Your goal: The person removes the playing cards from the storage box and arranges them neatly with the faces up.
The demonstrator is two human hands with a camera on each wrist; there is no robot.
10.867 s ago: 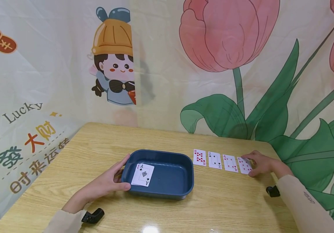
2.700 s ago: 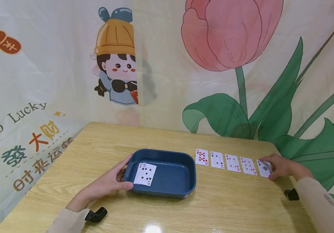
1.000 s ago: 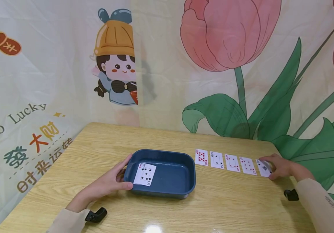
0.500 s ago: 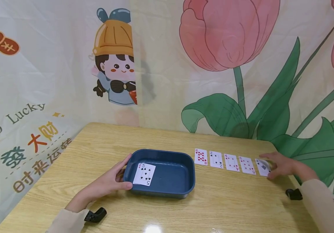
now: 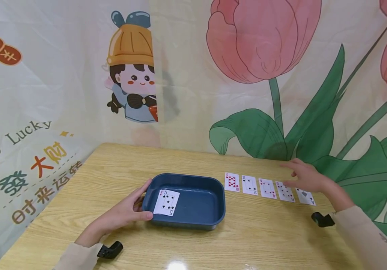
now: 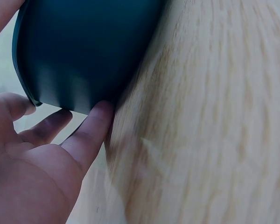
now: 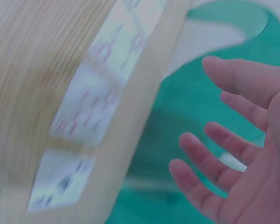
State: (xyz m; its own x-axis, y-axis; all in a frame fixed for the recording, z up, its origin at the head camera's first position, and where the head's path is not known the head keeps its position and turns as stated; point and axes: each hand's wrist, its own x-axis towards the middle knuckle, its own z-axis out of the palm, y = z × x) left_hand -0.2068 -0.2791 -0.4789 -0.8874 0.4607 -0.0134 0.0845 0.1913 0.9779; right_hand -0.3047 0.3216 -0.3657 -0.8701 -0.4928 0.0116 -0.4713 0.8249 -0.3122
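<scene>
While the ace (image 5: 306, 197) lies flat at the right end of the card row, our right hand (image 5: 306, 177) hovers just above and behind it, fingers spread and relaxed, holding nothing and touching no card. On the right wrist view the same hand (image 7: 242, 154) shows open fingers (image 7: 203, 151) off the table edge, with the blurred cards (image 7: 91, 114) beside it. Left of the ace lie the six (image 5: 285, 191), the four (image 5: 267, 188), the two (image 5: 249, 185) and the ten (image 5: 232, 182), face up in one line, each just beside the next.

Well apart to the left sits the tray (image 5: 210, 195), with a five (image 5: 166, 202) face up in its left half, resting on other cards. Our left hand (image 5: 125, 213) holds the tray's left end, thumb along the near wall and fingers up at the rim; the left wrist view shows fingertips (image 6: 100, 114) pressed against the tray (image 6: 84, 46) wall.

All of it rests on the table (image 5: 119, 168), with a printed backdrop (image 5: 264, 48) behind.
</scene>
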